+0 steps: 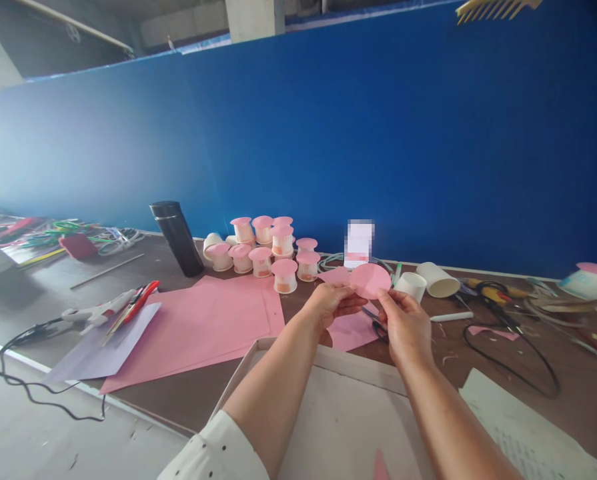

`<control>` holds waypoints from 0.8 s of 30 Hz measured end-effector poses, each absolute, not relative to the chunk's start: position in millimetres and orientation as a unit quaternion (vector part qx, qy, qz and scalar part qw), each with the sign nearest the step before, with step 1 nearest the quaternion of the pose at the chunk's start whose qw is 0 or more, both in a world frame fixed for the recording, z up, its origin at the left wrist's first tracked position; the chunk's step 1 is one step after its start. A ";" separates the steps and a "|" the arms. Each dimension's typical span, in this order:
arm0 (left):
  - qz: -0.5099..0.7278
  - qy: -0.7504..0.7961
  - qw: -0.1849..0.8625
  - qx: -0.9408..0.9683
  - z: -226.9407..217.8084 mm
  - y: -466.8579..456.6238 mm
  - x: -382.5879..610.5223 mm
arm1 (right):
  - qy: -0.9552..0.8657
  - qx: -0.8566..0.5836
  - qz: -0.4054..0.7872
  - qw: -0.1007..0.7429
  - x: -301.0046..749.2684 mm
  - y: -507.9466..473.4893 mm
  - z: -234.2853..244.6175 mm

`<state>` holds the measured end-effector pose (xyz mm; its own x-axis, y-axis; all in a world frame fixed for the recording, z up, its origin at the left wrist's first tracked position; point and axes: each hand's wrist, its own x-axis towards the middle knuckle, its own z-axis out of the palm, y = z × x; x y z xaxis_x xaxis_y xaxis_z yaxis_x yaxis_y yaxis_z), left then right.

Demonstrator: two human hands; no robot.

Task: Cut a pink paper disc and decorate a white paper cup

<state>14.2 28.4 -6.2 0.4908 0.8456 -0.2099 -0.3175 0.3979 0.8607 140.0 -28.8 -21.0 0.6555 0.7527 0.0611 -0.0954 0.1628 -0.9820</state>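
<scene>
Both hands are raised over the table and pinch pink paper circles (369, 280) between them. My left hand (331, 303) grips the left edge, where a second pink piece (334, 276) shows beside the round one. My right hand (403, 323) pinches the lower right edge with its fingertips. Black-handled scissors (377, 325) lie on the table just below and between the hands, partly hidden. A pink paper offcut (351, 331) lies under them.
Several small paper cups capped with pink discs (271, 248) cluster behind. A black flask (177, 238) stands left of them. Large pink sheets (203, 321), a glue gun (97, 310), red-handled cutters (139, 301), plain white cups (425, 281), cables (515, 340) and a shallow cardboard tray (298, 353) surround.
</scene>
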 end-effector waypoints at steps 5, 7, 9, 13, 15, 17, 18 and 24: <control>0.378 0.332 0.767 0.398 -4.1 26.8 13.4 | -0.293 -0.574 0.294 0.706 139.8 -28.9 -21.6; 0.375 0.331 0.768 0.400 -3.5 26.3 13.1 | -0.291 -0.573 0.291 0.708 139.6 -29.1 -21.1; 0.373 0.329 0.769 0.402 -3.3 26.1 12.8 | -0.289 -0.574 0.290 0.709 139.4 -29.2 -20.7; 0.372 0.325 0.771 0.403 -3.2 26.0 12.3 | -0.292 -0.575 0.291 0.707 139.9 -28.6 -21.7; 0.370 0.328 0.770 0.403 -2.9 25.9 12.2 | -0.293 -0.582 0.284 0.704 140.3 -28.4 -22.8; 0.369 0.330 0.768 0.405 -2.5 25.8 12.3 | -0.294 -0.594 0.274 0.697 140.8 -28.5 -23.7; 0.368 0.329 0.767 0.409 -2.4 25.7 12.3 | -0.294 -0.599 0.270 0.694 141.0 -28.7 -23.9; 0.361 0.319 0.761 0.435 -3.6 25.3 11.9 | -0.310 -0.604 0.261 0.687 142.1 -28.9 -25.2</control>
